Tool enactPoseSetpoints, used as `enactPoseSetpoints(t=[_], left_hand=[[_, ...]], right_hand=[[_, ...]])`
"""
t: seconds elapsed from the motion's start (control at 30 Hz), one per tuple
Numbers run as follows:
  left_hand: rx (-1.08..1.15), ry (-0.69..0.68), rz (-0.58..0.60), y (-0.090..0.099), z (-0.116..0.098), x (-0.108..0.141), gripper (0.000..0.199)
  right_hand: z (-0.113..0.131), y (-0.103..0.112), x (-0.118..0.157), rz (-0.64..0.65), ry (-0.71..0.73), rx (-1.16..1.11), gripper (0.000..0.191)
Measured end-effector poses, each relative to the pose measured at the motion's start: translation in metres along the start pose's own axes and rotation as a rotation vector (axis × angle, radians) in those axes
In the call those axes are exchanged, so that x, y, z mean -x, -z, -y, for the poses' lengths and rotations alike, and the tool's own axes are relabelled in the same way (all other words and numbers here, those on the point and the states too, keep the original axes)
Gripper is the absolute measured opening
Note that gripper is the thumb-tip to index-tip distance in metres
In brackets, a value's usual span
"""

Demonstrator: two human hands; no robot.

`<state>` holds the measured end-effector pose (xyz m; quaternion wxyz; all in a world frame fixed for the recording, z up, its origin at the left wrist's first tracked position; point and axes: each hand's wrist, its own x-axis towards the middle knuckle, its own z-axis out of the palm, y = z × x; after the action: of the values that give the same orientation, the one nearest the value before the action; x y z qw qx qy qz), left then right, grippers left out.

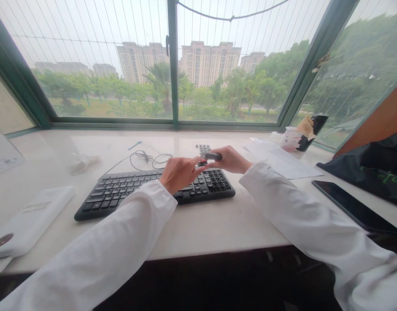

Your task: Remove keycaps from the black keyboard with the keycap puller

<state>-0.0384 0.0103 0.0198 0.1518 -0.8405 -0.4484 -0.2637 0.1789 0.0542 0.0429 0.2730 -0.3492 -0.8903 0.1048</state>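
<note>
A black keyboard (121, 194) lies on the white sill. On its right end, the number pad (219, 180) shows dark square sockets with pale outlines where keycaps are off. Above that end my two hands meet. My right hand (229, 160) is closed around a small grey tool with a rounded dark handle (213, 156); its exact kind is unclear. Fingers of my left hand (181, 172) pinch at the tool's tip, by a small dark piece (202, 163) that looks like a keycap. Just beyond, several loose keycaps (203, 147) lie in rows.
The keyboard's cable (146, 156) is coiled behind it, near a blue stick (135, 145). Left are a crumpled clear bag (83, 163) and a white device (33, 220). Right are papers (282, 160), a cup (291, 139), a phone (350, 203) and a black bag (373, 168).
</note>
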Motion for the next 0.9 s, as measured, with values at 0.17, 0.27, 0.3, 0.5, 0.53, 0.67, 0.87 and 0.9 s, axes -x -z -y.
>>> enactPoseSetpoints(t=[0.17,0.27,0.3,0.5,0.53,0.67,0.87,0.9], left_hand=[[-0.094,-0.024,0.075,-0.003,0.004,0.001,0.039],[-0.092,-0.015,0.117,-0.004,0.005,0.001,0.035],[-0.081,0.009,0.118,-0.003,0.006,0.001,0.033],[-0.054,0.149,0.053,0.005,0.013,-0.003,0.031],[-0.048,0.157,0.05,0.006,0.015,-0.004,0.031],[-0.007,0.181,0.102,0.003,0.026,-0.011,0.032],[0.031,0.171,0.266,-0.027,0.047,-0.054,0.033],[0.03,0.185,0.288,-0.035,0.05,-0.063,0.033]], right_hand=[[-0.013,-0.014,0.007,0.0,-0.01,-0.036,0.047],[-0.021,-0.016,0.009,0.013,0.001,-0.004,0.04],[-0.025,-0.015,0.01,-0.004,-0.009,0.03,0.036],[-0.052,0.001,0.02,-0.022,-0.274,0.519,0.026],[-0.056,0.003,0.021,0.023,-0.309,0.57,0.026],[-0.065,0.004,0.024,0.103,-0.41,0.606,0.028],[-0.071,0.004,0.024,0.021,-0.519,0.58,0.035],[-0.071,0.004,0.024,0.0,-0.537,0.584,0.038]])
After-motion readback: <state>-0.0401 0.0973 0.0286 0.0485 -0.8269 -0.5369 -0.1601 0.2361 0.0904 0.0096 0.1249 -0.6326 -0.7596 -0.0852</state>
